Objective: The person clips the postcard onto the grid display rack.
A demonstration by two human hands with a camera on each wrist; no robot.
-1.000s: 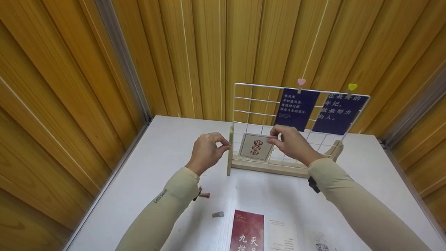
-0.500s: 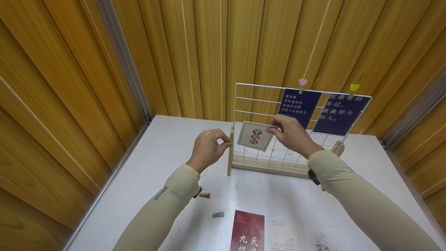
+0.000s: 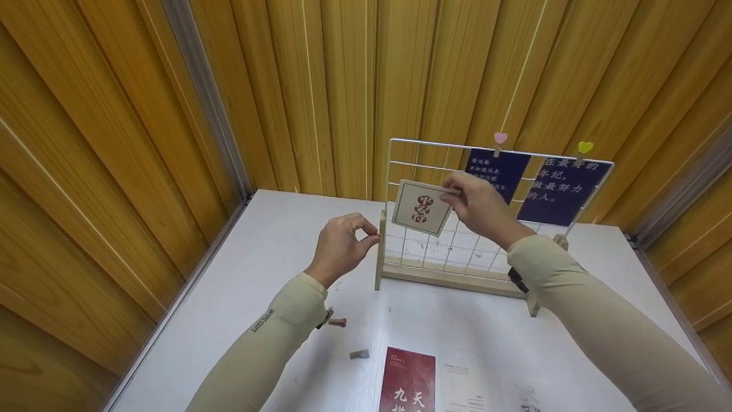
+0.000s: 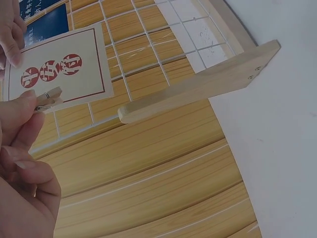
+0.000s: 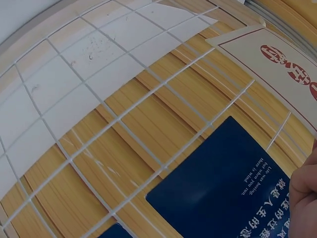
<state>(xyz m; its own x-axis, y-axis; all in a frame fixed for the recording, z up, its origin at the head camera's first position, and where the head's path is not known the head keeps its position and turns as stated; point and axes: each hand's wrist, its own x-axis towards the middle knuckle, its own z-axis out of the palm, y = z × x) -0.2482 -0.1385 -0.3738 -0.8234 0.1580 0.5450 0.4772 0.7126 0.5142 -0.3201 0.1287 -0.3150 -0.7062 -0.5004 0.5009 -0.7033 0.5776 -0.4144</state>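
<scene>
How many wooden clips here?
5: pink-heart clip, yellow-heart clip atop white wire grid; reddish clip, grey clip on white table; wooden clip in left hand. Others possibly hidden.

Through the head camera I look forward and down over the desk [image 3: 274, 229], both far corners in frame. My two wrist cameras face the wire grid [image 5: 119, 119] aslant from close in, sharing it and the cream card [image 3: 422, 207].

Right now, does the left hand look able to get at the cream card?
Likely yes: in the left wrist view, nothing visible stands between the left hand, pinching a wooden clothespin, and the cream card. The right hand holds the card's opposite side.
</scene>
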